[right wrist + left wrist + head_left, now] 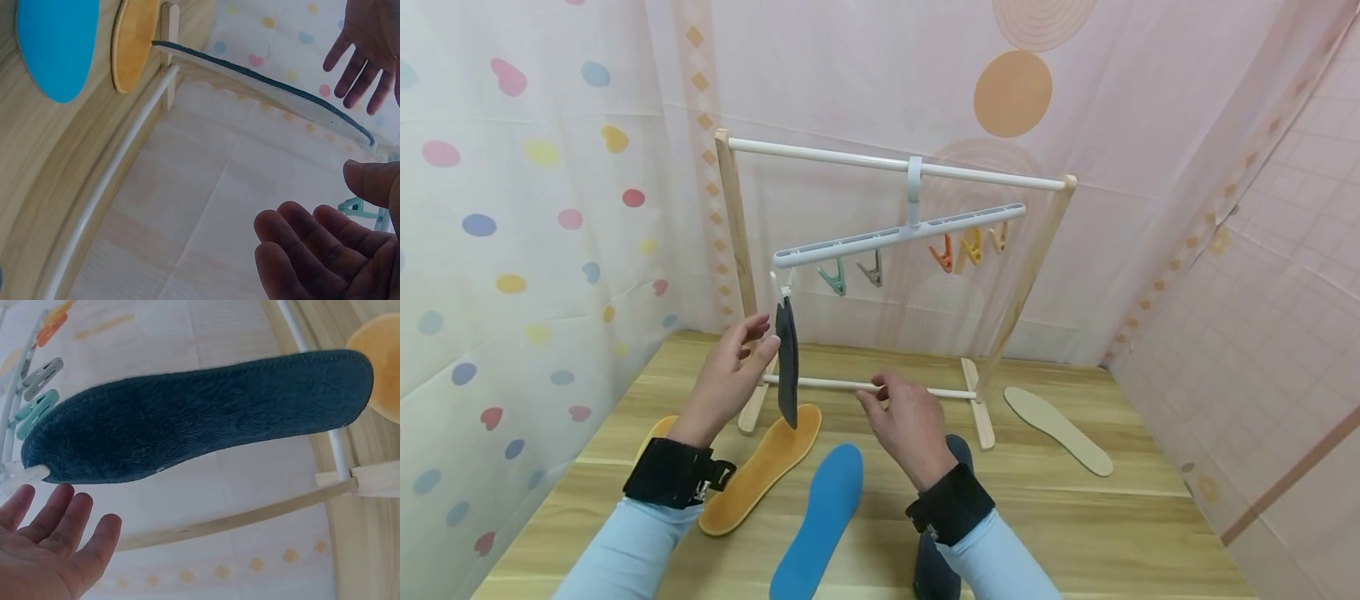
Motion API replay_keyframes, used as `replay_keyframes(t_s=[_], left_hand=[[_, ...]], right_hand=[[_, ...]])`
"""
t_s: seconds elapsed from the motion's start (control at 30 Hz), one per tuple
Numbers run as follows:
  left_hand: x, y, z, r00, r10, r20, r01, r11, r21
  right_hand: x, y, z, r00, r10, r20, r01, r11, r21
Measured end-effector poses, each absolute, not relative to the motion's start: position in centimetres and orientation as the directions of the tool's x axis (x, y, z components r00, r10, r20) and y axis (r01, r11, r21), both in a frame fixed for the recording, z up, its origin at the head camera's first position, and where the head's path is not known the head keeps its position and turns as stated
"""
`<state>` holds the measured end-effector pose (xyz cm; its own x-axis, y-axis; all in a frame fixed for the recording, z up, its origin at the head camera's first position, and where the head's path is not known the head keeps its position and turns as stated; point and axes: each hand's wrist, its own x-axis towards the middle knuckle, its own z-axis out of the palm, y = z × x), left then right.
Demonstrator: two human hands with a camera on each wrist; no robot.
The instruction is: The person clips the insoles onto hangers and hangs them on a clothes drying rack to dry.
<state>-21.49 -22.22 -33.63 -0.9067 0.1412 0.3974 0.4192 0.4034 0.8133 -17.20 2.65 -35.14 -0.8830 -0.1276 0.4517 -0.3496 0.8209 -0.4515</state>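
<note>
A dark blue fuzzy insole (pixel 200 419) hangs by one end from a white clothespin (pixel 786 283) at the left end of a pale blue clip hanger (pixel 850 247). My left hand (pixel 730 379) is beside this insole, fingers loosely spread and holding nothing; in the left wrist view its fingertips come close to the clipped end. My right hand (pixel 906 421) hovers over the table in front of the rack, with fingers relaxed and nothing between them. Its open palm faces the right wrist view, a gap away from the insole's edge (pixel 262 78).
The hanger hooks over the top bar of a wood-and-white rack (pixel 820 154). Several other clothespins (pixel 943 254) dangle from it. On the table lie orange insoles (pixel 760 475), a blue one (pixel 823 517), a dark one (pixel 936 571) and a beige one (pixel 1060 429).
</note>
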Motion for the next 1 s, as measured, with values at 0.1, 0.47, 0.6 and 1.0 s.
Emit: replay_keyframes(t_s=[0.1,0.47,0.6,1.0], left_hand=[[-21.3,-22.3,-34.2,-0.907,0.138,0.397,0.416,0.426,0.803],[-21.0,-22.0,-36.6,-0.909,0.215,0.358,0.414,0.581,0.701],[-21.0,-21.6,-37.0,-0.902,0.247,0.353,0.427,0.618,0.66],[-20.7,-20.6,-37.3,-0.892,0.298,0.339,0.446,0.703,0.555]], right_hand=[[-17.2,2.9,-35.5,-0.898,-0.115,0.424,-0.324,0.826,-0.462],[-17.1,4.4,-37.1,-0.915,-0.1,0.39,-0.285,0.845,-0.452],[-17.2,4.9,-37.5,-0.914,-0.098,0.393,-0.283,0.849,-0.447],[-17.4,6.0,-38.1,-0.92,-0.089,0.382,-0.266,0.857,-0.442]])
